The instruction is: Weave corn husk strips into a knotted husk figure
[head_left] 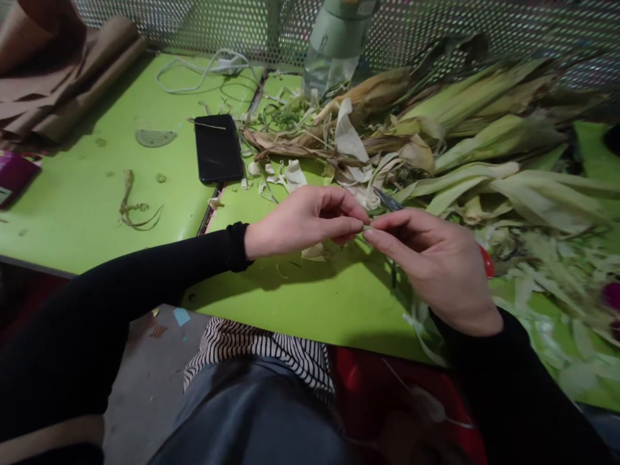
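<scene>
My left hand point(303, 223) and my right hand point(433, 261) meet over the green table point(310, 303), fingertips pinched together on a thin strip of corn husk point(367, 227). Both hands are closed in a pinch. A red-handled tool point(487, 261) peeks out behind my right hand, and its metal blade point(387, 200) shows just beyond my fingers. Whether my right hand also holds that tool is hidden. A pile of corn husks point(484, 148) lies right behind the hands.
A black phone point(217, 147) lies left of the husk pile. A green-capped bottle point(336, 45) stands against the mesh wall point(484, 32). Brown paper point(62, 77) sits at far left, a white cable point(203, 68) at the back. Husk scraps point(557, 284) cover the right side. A red bin point(402, 400) is under the table edge.
</scene>
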A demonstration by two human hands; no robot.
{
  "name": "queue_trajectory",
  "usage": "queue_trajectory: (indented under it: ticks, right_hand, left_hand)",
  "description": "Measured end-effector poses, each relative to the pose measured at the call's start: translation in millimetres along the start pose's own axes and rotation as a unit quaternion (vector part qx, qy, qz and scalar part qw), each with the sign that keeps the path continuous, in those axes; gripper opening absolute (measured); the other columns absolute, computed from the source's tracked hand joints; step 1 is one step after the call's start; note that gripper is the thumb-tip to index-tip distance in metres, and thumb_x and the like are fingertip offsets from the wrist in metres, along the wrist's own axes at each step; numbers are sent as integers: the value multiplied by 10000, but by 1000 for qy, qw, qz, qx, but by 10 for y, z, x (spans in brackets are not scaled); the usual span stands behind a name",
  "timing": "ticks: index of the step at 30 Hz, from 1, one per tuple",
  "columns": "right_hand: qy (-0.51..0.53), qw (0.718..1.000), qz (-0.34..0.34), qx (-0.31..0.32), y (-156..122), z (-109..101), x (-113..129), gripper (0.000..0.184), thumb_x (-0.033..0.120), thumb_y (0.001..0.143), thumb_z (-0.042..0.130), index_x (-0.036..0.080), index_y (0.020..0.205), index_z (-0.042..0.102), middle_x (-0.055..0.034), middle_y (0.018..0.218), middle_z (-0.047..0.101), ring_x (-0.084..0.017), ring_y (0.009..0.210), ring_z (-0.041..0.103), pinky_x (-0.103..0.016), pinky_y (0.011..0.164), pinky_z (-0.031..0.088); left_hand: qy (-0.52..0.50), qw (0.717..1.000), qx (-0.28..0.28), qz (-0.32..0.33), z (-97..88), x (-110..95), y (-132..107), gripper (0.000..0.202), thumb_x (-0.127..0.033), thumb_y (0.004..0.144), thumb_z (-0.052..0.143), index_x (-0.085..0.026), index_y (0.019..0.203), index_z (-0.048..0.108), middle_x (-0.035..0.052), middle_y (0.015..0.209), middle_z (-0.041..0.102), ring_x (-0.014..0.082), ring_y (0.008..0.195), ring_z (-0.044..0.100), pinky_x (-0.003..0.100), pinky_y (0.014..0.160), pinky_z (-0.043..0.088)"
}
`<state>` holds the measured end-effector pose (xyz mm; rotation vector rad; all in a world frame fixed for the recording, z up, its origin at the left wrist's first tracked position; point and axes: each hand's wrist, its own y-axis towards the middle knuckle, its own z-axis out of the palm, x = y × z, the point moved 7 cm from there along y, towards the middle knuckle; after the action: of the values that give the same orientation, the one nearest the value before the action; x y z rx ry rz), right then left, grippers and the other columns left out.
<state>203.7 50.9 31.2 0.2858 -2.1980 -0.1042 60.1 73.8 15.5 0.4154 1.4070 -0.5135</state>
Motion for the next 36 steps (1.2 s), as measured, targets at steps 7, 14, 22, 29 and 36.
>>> queue_trajectory:
  ticks: [7, 14, 22, 29, 36]
  right_hand:
    - [98, 993, 60, 42, 50, 88, -165, 228, 431, 768, 759, 210, 783, 704, 17, 716, 678, -113, 599, 555, -249, 556, 450]
    - [133, 987, 75, 60, 34, 108, -183, 241, 444, 747, 783, 217, 788, 711, 30, 714, 661, -103, 593, 545, -244, 557, 436]
    - [-89, 992, -70, -51, -60, 27, 50, 165, 377, 857, 704, 255, 967, 725, -30, 885, 755, -196, 742, 692, -348, 704, 550]
    - [-137, 982, -120, -56, -102, 44, 123, 82, 313, 882, 684, 243, 919, 706, -24, 848, 752, -185, 715, 687, -323, 684, 528]
    - [52, 998, 10, -20, -37, 53, -102, 92, 319, 834, 721, 234, 845, 687, 19, 735, 679, -127, 637, 603, -265, 599, 473]
  left_hand:
    - [97, 995, 5, 26, -12, 95, 17, 101, -174, 856, 662, -104, 918, 622, 13, 734, 634, 83, 637, 577, 215, 606, 468]
    - [173, 980, -21, 98, -24, -44, -38, 69, -177, 859, 653, -110, 869, 643, 23, 746, 643, 90, 650, 562, 227, 616, 452]
    - [-28, 997, -20, -68, -33, 166, 3, 43, -108, 883, 626, -96, 848, 604, 5, 662, 628, 68, 569, 588, 197, 564, 471]
    - [70, 997, -39, 6, 6, 107, -35, 31, -85, 879, 584, -112, 864, 579, -15, 673, 595, 60, 564, 546, 191, 545, 443]
    - [124, 988, -13, 85, 16, 15, -42, 84, -108, 871, 602, -102, 954, 612, 15, 786, 651, 80, 672, 598, 209, 643, 501]
